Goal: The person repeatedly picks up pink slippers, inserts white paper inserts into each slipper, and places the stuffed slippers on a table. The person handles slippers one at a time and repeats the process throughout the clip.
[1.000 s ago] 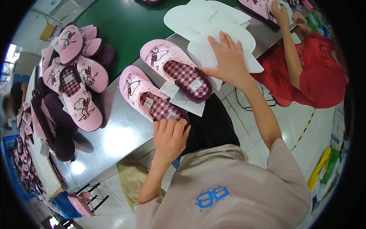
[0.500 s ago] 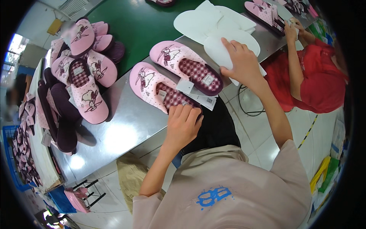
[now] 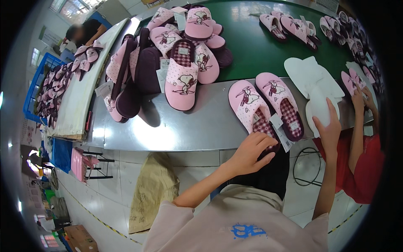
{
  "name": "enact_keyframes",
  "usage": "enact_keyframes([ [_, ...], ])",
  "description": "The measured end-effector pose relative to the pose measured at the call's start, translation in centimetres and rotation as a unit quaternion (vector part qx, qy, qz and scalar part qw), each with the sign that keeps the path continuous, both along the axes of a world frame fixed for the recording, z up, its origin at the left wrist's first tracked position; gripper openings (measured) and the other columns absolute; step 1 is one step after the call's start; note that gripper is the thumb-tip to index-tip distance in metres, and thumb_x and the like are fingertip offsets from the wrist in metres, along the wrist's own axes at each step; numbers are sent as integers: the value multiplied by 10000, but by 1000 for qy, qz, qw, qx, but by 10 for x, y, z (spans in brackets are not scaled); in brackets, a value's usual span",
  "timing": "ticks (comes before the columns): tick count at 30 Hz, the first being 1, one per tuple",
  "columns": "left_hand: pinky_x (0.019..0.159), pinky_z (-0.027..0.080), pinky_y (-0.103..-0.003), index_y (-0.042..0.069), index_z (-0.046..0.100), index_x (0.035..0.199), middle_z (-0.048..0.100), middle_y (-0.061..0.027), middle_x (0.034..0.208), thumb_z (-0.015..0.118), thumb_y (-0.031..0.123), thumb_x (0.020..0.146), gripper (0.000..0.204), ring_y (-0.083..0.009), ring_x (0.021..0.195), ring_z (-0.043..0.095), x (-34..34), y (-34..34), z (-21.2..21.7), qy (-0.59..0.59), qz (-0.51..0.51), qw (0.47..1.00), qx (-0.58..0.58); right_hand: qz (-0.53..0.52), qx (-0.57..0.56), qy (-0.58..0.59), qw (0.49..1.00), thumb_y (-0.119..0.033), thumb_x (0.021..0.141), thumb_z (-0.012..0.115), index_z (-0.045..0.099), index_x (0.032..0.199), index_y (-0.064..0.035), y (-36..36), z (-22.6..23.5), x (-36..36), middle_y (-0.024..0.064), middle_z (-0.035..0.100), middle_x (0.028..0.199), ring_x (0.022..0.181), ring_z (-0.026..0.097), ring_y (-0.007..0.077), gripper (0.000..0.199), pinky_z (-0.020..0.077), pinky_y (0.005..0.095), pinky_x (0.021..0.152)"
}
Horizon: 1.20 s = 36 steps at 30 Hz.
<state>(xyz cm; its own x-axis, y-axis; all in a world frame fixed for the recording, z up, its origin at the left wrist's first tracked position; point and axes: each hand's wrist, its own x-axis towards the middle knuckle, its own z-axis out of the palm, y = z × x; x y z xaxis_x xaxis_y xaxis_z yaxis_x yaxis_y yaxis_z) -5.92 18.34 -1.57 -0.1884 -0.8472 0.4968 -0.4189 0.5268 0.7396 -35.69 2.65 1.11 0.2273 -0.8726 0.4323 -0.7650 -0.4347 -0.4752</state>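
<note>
A pair of pink slippers with dark checked insoles lies on the metal table edge, toes pointing away from me. My left hand (image 3: 255, 153) has its fingers over the heel of the left slipper (image 3: 247, 101), with the thumb below the heel. Beside it, the right slipper (image 3: 280, 101) has paper tags (image 3: 282, 131) lying between the two. To the right, my right hand (image 3: 330, 131) grips a white foot-shaped insert (image 3: 320, 112), thumb on one edge and fingers on the other. More white inserts (image 3: 308, 71) lie overlapped just beyond it.
A heap of pink slippers (image 3: 181, 86) stands left on the metal table (image 3: 201, 133). Behind runs a green belt surface (image 3: 247, 54) with more slippers (image 3: 289, 27). At right, a person in red (image 3: 363, 157) handles slippers. A blue crate (image 3: 35, 90) sits far left.
The view has swung left, so the slippers and inserts sit farther right. My right hand's fingers have closed in around the white insert. My left hand stays at the left slipper's heel.
</note>
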Motion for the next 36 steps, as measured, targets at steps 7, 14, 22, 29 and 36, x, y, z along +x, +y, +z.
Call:
enact_keyframes([
  [7, 984, 533, -396, 28, 626, 1340, 678, -145, 1249, 730, 87, 949, 409, -306, 1113, 660, 1, -4, 18, 95, 24, 995, 10, -8, -162, 23, 987, -156, 839, 840, 559, 1515, -75, 3, 19, 23, 164, 635, 1451, 1316, 618, 370, 737, 494, 429, 1101],
  [14, 962, 530, -373, 8, 597, 1367, 663, -152, 1238, 674, 117, 991, 399, -274, 1075, 657, 7, -9, 23, 108, 21, 993, 30, -30, -110, 115, 987, -191, 823, 849, 530, 1520, -78, -29, -6, 28, 150, 645, 1400, 1206, 639, 384, 775, 505, 474, 1008],
  [22, 976, 512, -376, 18, 575, 1386, 662, -125, 1226, 666, 103, 1004, 402, -249, 1069, 642, 24, 1, 18, 135, 36, 988, 58, -36, -132, -27, 990, -197, 845, 857, 569, 1490, -50, -21, -2, 27, 204, 667, 1366, 1229, 661, 398, 721, 532, 450, 1025],
  [29, 1100, 462, -413, 55, 375, 1607, 578, -154, 1462, 866, 356, 875, 932, -264, 1321, 580, 20, -19, 20, 253, -9, 966, 60, 172, -17, -122, 977, -369, 810, 910, 593, 1448, -4, 64, 50, 66, 196, 691, 1356, 1227, 703, 322, 800, 544, 389, 1026],
  [36, 1167, 468, -489, 78, 210, 1674, 516, -225, 1536, 926, 584, 755, 1270, -325, 1404, 551, -8, -14, 39, 444, -11, 873, 202, 272, 303, -320, 856, -440, 868, 836, 561, 1466, -5, 114, 40, 108, 152, 693, 1309, 1134, 706, 218, 789, 550, 344, 990],
])
